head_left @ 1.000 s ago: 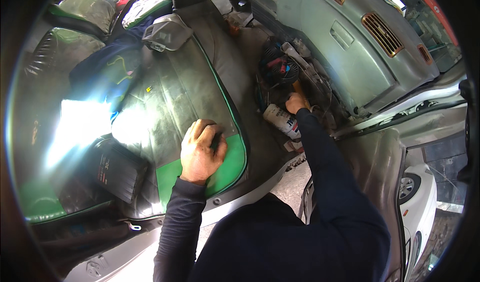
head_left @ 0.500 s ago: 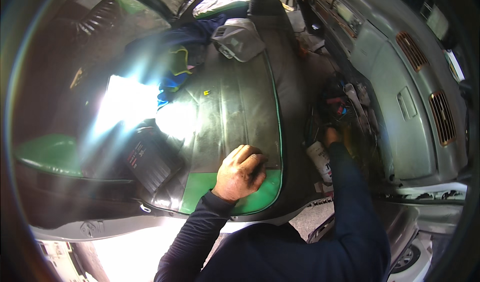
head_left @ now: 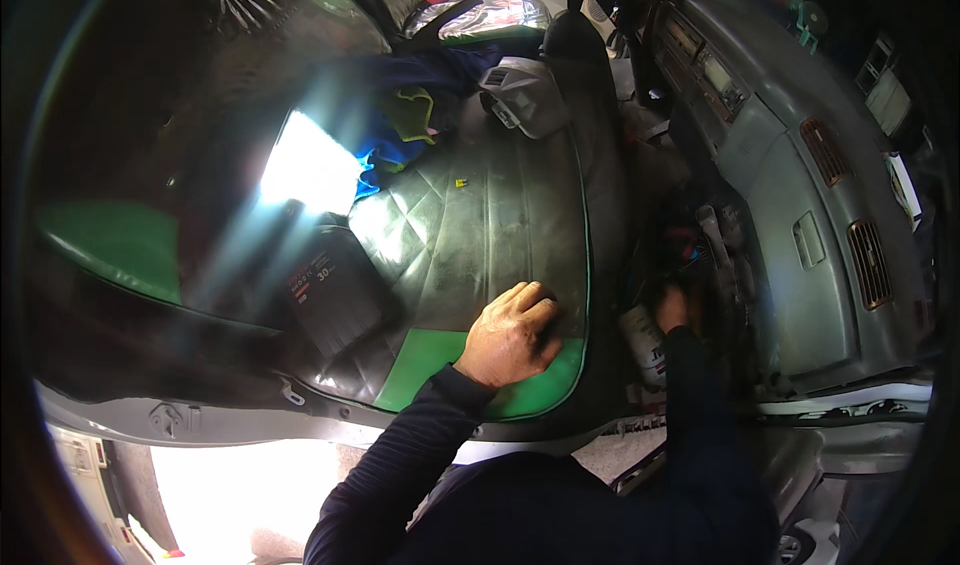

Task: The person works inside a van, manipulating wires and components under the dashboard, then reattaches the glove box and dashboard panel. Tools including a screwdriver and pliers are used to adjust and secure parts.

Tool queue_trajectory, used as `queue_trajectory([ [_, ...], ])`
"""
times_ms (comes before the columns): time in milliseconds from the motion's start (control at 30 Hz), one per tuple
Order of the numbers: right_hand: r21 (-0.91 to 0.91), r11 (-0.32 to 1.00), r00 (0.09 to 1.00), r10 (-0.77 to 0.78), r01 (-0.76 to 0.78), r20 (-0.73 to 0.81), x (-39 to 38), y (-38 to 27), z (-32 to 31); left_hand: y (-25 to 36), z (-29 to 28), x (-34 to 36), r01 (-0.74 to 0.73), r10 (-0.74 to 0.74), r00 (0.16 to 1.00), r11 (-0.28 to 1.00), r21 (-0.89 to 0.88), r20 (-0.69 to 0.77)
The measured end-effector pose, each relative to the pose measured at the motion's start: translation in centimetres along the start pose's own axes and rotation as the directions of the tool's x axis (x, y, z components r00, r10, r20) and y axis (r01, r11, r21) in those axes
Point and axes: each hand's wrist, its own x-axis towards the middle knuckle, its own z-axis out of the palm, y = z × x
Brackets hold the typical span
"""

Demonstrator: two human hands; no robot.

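Note:
My left hand is curled into a fist and rests on the green front corner of the dark vehicle seat. Nothing shows in its fingers, though its palm side is hidden. Down in the shadowed footwell, my right hand reaches in beside a white cylindrical container. Its fingers are lost in the dark, so what they touch is hidden. Just beyond them lies a dim cluster of wiring with red and blue bits.
A dark box-shaped case and a small yellow piece lie on the seat. Farther back are a grey plastic cover and blue cloth. The grey dashboard borders the footwell on the right.
The head view has shifted, so the seat appears farther right. My left fist stays on the seat corner. My right hand remains down in the footwell near the white container.

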Motion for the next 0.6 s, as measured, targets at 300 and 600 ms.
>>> queue_trajectory([
  [300, 0.121, 0.935, 0.931, 0.346, -0.333, -0.117, -11.2, -10.3, -14.8, -0.1, 0.4, -1.0, -0.105, 0.105, 0.994, 0.994, 0.007, -0.031],
  [600, 0.217, 0.818, 0.761, 0.575, -0.532, -0.301, -30.2, -22.2, -15.0, 0.6, -3.1, -9.3, -0.310, 0.275, 0.941, 0.935, 0.173, 0.198],
])
